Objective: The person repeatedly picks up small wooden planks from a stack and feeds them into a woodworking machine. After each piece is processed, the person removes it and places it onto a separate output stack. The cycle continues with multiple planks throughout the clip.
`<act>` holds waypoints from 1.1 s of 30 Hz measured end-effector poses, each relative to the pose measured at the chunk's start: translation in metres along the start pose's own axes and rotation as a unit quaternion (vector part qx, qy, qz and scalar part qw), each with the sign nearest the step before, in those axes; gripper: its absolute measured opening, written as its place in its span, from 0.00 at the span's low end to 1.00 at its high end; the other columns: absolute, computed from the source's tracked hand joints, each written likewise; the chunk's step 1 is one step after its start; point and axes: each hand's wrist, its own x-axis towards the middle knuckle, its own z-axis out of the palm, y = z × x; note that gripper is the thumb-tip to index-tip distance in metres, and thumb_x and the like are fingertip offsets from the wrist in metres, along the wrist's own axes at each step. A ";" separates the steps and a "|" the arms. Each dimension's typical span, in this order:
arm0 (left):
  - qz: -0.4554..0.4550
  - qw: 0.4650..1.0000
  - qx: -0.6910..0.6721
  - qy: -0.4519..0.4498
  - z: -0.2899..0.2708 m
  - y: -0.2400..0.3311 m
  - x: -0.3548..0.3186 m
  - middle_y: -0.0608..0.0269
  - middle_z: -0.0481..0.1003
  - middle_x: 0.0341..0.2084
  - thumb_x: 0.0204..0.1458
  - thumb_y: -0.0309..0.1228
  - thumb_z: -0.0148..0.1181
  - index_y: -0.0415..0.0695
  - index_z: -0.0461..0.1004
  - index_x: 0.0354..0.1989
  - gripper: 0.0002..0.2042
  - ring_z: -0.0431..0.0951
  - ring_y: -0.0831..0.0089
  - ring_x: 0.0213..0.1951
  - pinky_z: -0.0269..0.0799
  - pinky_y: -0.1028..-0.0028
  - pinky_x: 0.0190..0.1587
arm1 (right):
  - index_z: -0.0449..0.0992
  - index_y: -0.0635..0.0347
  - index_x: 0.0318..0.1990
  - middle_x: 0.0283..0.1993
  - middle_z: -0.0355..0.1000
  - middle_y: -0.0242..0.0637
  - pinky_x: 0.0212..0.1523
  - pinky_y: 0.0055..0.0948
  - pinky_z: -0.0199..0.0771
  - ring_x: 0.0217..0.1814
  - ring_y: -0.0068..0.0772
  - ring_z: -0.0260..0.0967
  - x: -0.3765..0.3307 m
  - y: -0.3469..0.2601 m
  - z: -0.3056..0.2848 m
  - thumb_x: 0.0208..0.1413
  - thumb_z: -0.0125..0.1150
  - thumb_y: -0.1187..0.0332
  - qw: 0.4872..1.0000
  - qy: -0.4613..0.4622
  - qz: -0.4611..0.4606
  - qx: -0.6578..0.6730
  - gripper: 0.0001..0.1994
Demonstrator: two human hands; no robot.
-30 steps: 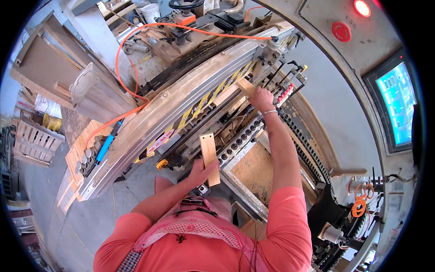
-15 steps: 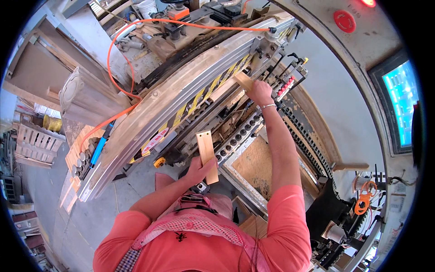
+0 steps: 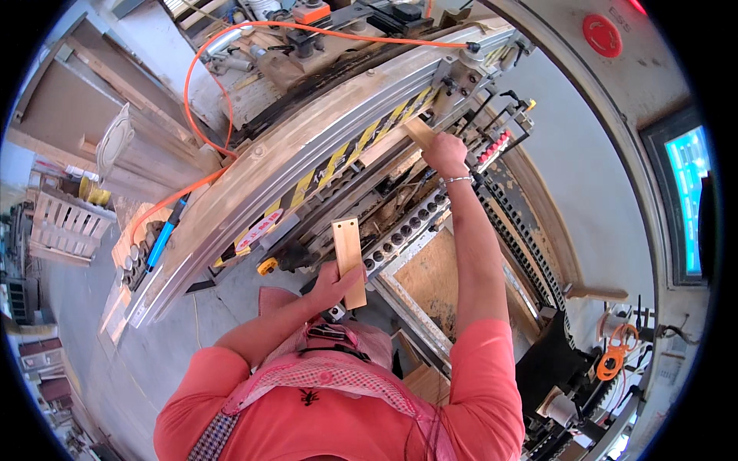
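Note:
My left hand [image 3: 332,286] is closed round the lower part of a short wooden board [image 3: 350,257]. Two small holes show near that board's top end, which points away from me. With my right arm stretched forward, my right hand [image 3: 446,156] grips the end of a second wooden piece [image 3: 418,132] at the machine. This piece lies by the yellow-and-black striped rail [image 3: 338,165], next to another pale wooden strip [image 3: 384,146]. My right fingers are partly hidden behind the back of the hand.
A row of black round fittings [image 3: 397,239] runs below my right arm, beside a sawdust-covered panel [image 3: 434,280]. An orange hose [image 3: 188,84] loops over the long metal beam [image 3: 238,165]. At right are a red stop button [image 3: 602,36] and a lit screen [image 3: 684,203].
The view has shifted slightly, moving the machine a little in the picture. Both hands keep their grips on the wooden pieces, with almost no movement.

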 end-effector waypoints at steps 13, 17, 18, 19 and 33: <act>0.026 0.999 0.042 0.010 -0.002 -0.003 -0.001 0.66 0.72 0.23 0.55 0.33 0.49 0.37 0.71 0.29 0.11 0.72 0.79 0.27 0.68 0.77 0.31 | 0.77 0.62 0.28 0.32 0.74 0.47 0.38 0.37 0.74 0.36 0.45 0.74 -0.001 0.000 0.003 0.39 0.55 0.66 0.999 0.029 -0.011 0.023 0.11; 0.014 1.000 0.017 0.008 -0.001 -0.005 -0.001 0.66 0.72 0.23 0.55 0.32 0.49 0.38 0.71 0.29 0.10 0.72 0.79 0.27 0.68 0.76 0.32 | 0.77 0.62 0.30 0.33 0.74 0.47 0.39 0.37 0.73 0.37 0.46 0.73 0.005 0.004 0.009 0.38 0.58 0.63 0.999 0.016 -0.004 0.030 0.13; 0.010 1.000 0.013 0.009 -0.001 -0.004 0.000 0.66 0.72 0.23 0.55 0.32 0.49 0.38 0.71 0.30 0.10 0.72 0.79 0.28 0.68 0.77 0.32 | 0.77 0.62 0.31 0.34 0.74 0.47 0.40 0.37 0.73 0.38 0.47 0.73 0.006 0.003 0.008 0.38 0.59 0.61 1.000 0.005 0.001 0.031 0.14; 0.007 1.000 0.008 0.009 0.000 -0.002 0.000 0.66 0.72 0.23 0.55 0.32 0.49 0.38 0.71 0.30 0.10 0.71 0.79 0.28 0.68 0.77 0.32 | 0.77 0.62 0.31 0.34 0.74 0.47 0.39 0.37 0.73 0.38 0.47 0.73 0.005 0.004 0.007 0.38 0.59 0.62 1.000 0.005 0.000 0.030 0.14; 0.022 0.999 0.034 0.006 -0.002 -0.005 0.001 0.64 0.72 0.23 0.54 0.34 0.50 0.38 0.72 0.28 0.11 0.72 0.78 0.27 0.68 0.77 0.32 | 0.77 0.64 0.31 0.34 0.74 0.48 0.39 0.38 0.74 0.39 0.46 0.73 0.003 -0.001 -0.001 0.40 0.56 0.64 0.999 0.003 0.008 0.031 0.13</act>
